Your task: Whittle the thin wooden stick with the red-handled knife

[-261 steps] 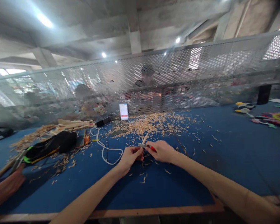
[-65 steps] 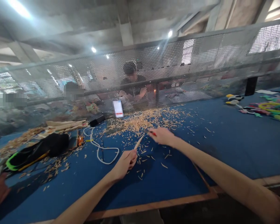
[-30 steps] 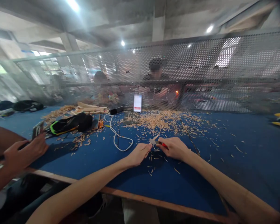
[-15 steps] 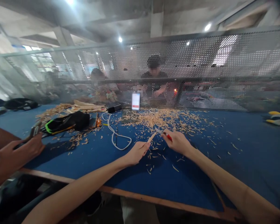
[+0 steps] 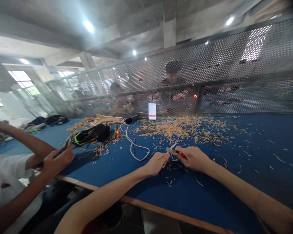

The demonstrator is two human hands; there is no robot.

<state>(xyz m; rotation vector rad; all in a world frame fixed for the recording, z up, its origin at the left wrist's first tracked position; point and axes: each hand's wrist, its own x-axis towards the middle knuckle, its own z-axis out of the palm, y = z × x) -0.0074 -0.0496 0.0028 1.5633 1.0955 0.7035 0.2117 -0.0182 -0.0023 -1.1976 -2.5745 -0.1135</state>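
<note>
My left hand (image 5: pixel 157 163) pinches a thin wooden stick (image 5: pixel 171 148) just above the blue table (image 5: pixel 205 198). My right hand (image 5: pixel 194 158) grips a small knife with a red handle (image 5: pixel 181 154), and its blade rests against the stick close to my left fingertips. The two hands are almost touching. Pale wood shavings (image 5: pixel 183 129) lie scattered under and beyond them.
A white cable (image 5: pixel 134 148) loops left of my hands, beside a black and green bag (image 5: pixel 91 135) and a lit phone (image 5: pixel 151 110) standing by the perforated metal screen (image 5: pixel 210 74). A person's hand (image 5: pixel 56 160) at the left holds a phone. People sit behind the screen.
My right hand has come back from its outward stroke, so the knife meets the stick again near my left hand. The view has swung left, showing more of the person beside me.
</note>
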